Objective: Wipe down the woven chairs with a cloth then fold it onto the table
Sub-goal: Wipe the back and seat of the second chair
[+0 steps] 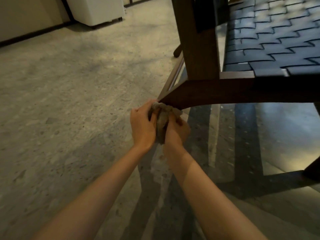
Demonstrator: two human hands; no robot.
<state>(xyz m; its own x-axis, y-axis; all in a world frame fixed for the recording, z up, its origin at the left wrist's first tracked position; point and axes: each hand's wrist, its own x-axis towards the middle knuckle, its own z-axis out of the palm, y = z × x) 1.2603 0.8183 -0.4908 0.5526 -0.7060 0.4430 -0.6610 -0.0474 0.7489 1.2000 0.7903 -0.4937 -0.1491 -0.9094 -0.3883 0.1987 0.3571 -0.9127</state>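
Observation:
A dark wooden chair with a black woven seat [270, 49] fills the upper right, seen from low down near the floor. Its curved front rail [225, 91] ends at a corner just above my hands. A crumpled grey-brown cloth [162, 120] is bunched between both hands and touches the underside of that corner. My left hand [142, 125] grips the cloth from the left, fingers curled over its top. My right hand [176, 131] holds it from the right and below. The table is not in view.
Speckled grey terrazzo floor [69, 101] spreads to the left. A white cabinet or appliance [97, 9] stands against the far wall at the top left. A chair leg [199, 40] rises beside the seat, and a lower stretcher [277, 177] crosses the bottom right.

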